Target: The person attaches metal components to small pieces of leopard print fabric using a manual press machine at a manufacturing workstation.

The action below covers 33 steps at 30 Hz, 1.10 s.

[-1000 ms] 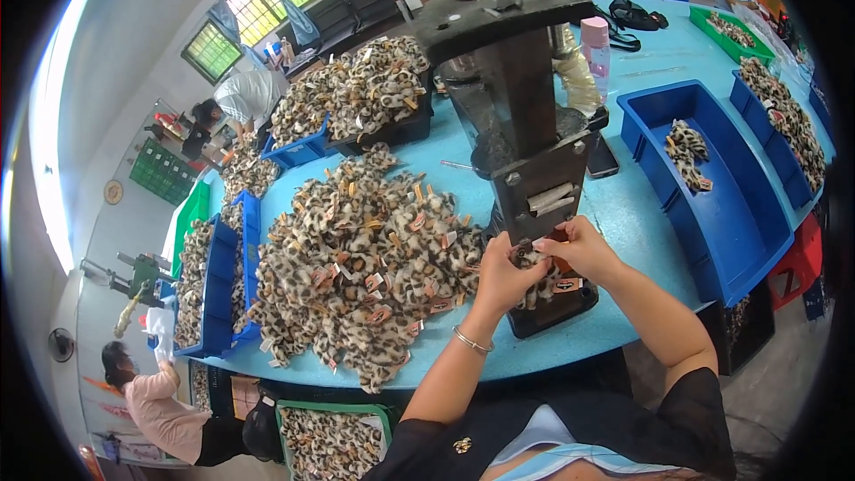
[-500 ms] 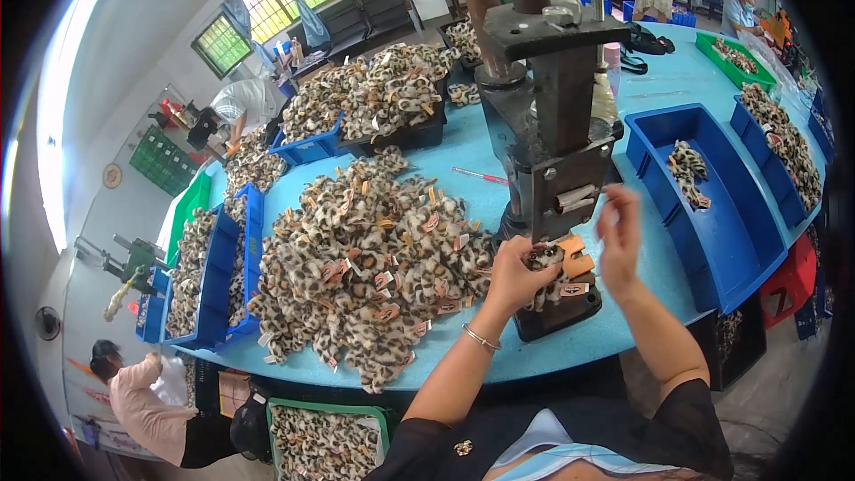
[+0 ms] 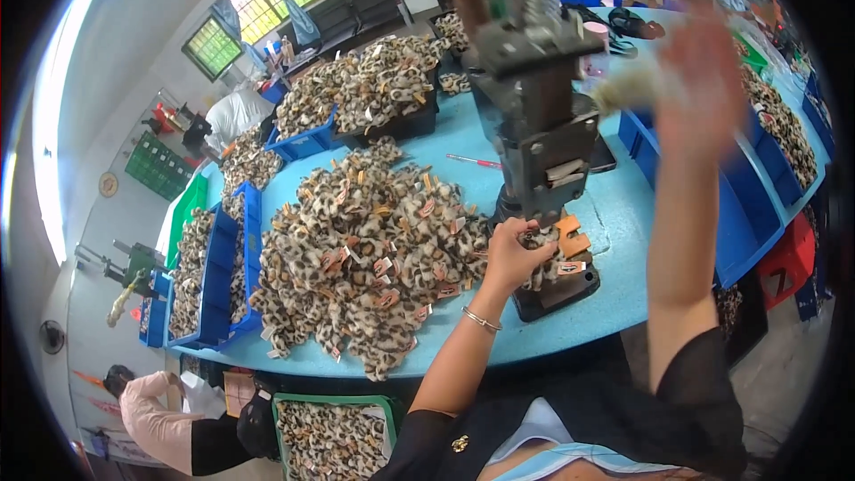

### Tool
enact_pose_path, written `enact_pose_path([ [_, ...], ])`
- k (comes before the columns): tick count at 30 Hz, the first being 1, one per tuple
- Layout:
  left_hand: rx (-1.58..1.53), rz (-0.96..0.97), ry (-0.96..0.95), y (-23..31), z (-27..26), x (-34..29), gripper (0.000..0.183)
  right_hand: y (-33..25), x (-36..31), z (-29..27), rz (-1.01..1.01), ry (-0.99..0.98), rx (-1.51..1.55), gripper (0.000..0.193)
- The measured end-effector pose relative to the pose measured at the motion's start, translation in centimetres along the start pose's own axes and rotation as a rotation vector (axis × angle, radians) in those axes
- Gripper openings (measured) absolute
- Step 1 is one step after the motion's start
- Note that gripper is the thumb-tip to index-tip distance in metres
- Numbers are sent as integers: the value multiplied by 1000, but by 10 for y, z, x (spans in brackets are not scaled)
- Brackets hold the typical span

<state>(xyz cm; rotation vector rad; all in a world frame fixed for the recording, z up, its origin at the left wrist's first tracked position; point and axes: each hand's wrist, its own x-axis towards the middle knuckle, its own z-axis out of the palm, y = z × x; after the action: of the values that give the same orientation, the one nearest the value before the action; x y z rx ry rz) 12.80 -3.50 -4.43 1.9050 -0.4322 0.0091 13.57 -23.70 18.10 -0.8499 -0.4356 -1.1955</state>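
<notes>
Far left, blue bin [image 3: 216, 283] of spotted plush pieces on the blue table [image 3: 456, 338]. Next, a big loose pile [image 3: 356, 258] of the same. Left hand [image 3: 514, 256]: fingers and thumb nearly closed, pinching one plush piece [image 3: 540, 280] at the foot of the dark metal press [image 3: 545, 147]; tag showing on its right side. Just right of the piece, an orange block [image 3: 573, 240]. Higher, the press's pale wrapped handle [image 3: 626, 90]. Right hand [image 3: 704, 80] raised beside it, badly blurred; cannot tell how far open, or whether it has the handle. Farther right, blue tray [image 3: 750, 218], partly behind the forearm.
</notes>
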Motion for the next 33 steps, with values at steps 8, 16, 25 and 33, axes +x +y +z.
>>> enact_pose_path([
  [8,52,140,26,3,1,0,42,24,51,25,193,-415,-220,46],
  [16,275,-75,164,2,-31,-37,48,41,-18,-35,369,-26,-260,31],
  [25,-220,-251,-48,-1,-23,-27,25,42,-197,-111,1070,-467,-526,19],
  [33,-796,-437,-41,36,-14,-39,23,2,-192,-92,677,-463,-696,15],
])
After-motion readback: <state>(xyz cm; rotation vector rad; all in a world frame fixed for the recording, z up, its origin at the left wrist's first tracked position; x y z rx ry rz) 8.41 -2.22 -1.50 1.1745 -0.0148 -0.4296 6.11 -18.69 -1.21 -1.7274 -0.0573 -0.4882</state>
